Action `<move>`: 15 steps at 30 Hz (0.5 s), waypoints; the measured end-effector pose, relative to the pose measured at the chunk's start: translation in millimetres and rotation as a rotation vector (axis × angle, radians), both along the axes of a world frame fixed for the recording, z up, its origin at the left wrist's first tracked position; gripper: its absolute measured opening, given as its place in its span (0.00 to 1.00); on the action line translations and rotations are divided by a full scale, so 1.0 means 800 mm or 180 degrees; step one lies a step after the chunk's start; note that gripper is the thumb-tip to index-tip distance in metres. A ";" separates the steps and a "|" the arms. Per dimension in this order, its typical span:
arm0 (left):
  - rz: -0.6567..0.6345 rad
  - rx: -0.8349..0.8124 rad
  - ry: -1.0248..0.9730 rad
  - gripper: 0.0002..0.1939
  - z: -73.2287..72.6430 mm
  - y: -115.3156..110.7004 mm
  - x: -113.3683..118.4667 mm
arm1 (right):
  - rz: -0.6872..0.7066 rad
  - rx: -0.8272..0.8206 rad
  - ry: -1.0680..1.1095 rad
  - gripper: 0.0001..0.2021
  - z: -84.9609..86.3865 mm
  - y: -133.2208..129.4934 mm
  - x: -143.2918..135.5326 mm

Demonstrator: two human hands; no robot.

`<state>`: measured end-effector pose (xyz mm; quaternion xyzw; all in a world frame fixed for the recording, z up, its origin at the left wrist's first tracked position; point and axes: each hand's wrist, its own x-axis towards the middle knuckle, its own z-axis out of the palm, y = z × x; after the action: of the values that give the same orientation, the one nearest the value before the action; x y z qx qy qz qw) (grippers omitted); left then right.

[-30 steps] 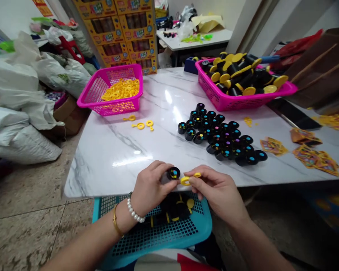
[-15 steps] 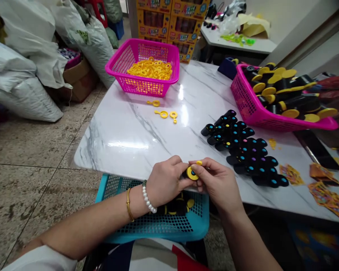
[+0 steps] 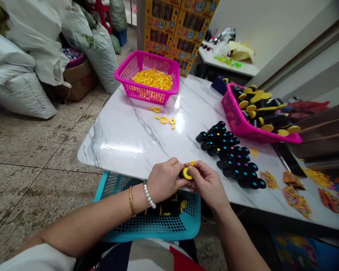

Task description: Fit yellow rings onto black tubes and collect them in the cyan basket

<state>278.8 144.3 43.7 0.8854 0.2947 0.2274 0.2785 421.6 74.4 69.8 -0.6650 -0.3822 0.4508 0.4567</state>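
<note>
Yellow ring (image 3: 185, 174), at end of black tube (image 3: 181, 174) — right fingers (image 3: 196, 174) pinching its right edge; left fingers (image 3: 177, 166) clasping tube

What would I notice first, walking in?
Probably the pink basket of yellow rings, at the back of the white table, and the other pink basket, on the right, heaped with yellow-capped black tubes. Next, perhaps, the yellow ring between left hand and right hand, front-centre.

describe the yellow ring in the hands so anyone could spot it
At the white marbled table, go to the near edge, above the turquoise basket. There the left hand holds a black tube and the right hand a yellow ring at its end. Unlike the three loose rings lying farther back, this one is held.
</note>
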 end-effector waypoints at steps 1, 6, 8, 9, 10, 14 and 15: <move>0.0005 0.0012 0.0001 0.18 0.000 0.000 0.000 | 0.0139 -0.0033 0.0107 0.13 0.001 0.001 0.003; 0.0009 0.0058 0.0007 0.20 0.000 0.000 -0.001 | 0.0672 -0.0253 0.0581 0.13 0.011 0.013 0.016; 0.0002 0.0083 0.0024 0.19 -0.001 0.001 -0.001 | 0.0732 -0.0348 0.0703 0.13 0.013 0.017 0.020; -0.0007 0.0092 0.0028 0.19 -0.001 0.002 0.000 | 0.0758 -0.0380 0.0749 0.13 0.013 0.018 0.021; -0.0017 0.0096 0.0032 0.19 -0.002 0.003 0.000 | 0.0768 -0.0398 0.0787 0.13 0.013 0.019 0.023; -0.0072 0.0078 0.0013 0.19 -0.003 0.004 -0.001 | 0.0806 -0.0560 0.0914 0.11 0.014 0.020 0.029; -0.0092 0.0086 0.0004 0.19 -0.003 0.004 -0.001 | 0.0839 -0.0612 0.0914 0.10 0.014 0.021 0.029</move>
<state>277.9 147.4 41.2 0.8934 0.2790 0.2267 0.2696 444.9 90.9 81.2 -0.5787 -0.3521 0.6310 0.3781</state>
